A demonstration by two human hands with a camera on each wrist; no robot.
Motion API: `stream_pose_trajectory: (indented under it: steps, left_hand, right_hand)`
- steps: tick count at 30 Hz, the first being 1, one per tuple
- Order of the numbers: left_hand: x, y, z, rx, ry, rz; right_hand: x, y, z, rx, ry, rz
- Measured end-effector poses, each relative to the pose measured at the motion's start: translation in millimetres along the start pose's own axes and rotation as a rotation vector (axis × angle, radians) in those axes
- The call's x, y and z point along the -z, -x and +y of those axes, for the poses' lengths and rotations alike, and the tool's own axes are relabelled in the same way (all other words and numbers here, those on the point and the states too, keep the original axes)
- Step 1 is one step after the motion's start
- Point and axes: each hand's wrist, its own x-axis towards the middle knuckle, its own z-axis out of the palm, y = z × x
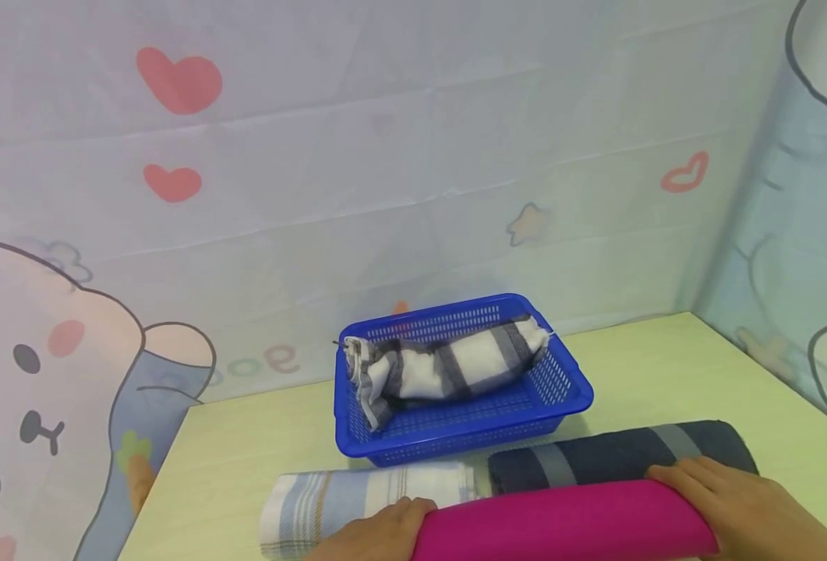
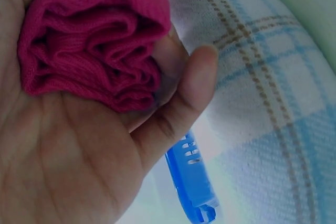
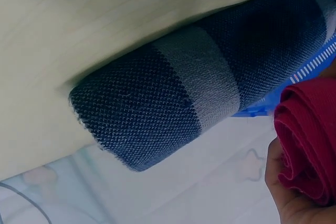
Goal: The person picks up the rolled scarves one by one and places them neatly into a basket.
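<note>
A magenta cloth roll (image 1: 560,520) spans the near side of the table, one end in each hand. My left hand (image 1: 383,534) grips its left end, where the left wrist view shows the wavy folded layers of the roll (image 2: 94,45) within the palm and fingers. At the other end my right hand (image 1: 743,502) holds the roll, its coiled edge (image 3: 307,145) showing in the right wrist view. Just beyond lie a white-and-blue plaid cloth roll (image 1: 357,499), by the left hand, and a navy cloth roll with grey bands (image 1: 609,456), by the right.
A blue plastic basket (image 1: 455,440) stands behind the rolls with a grey-and-white checked cloth roll (image 1: 479,362) lying in it. The pale table (image 1: 245,436) meets a printed cloth backdrop (image 1: 357,210) at the rear, with another cloth wall on the right.
</note>
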Motion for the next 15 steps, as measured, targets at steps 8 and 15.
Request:
stream_pose_trajectory:
  steps: [8, 15]
  left_hand:
    - [1.6, 3.2, -3.2, 0.043, 0.02, 0.009]
    - [-1.1, 4.2, -9.8, -0.003, 0.021, 0.047]
  right_hand:
    - [-1, -8, 1, -0.021, -0.037, -0.045]
    - [1, -12, 0, 0.006, -0.035, -0.046]
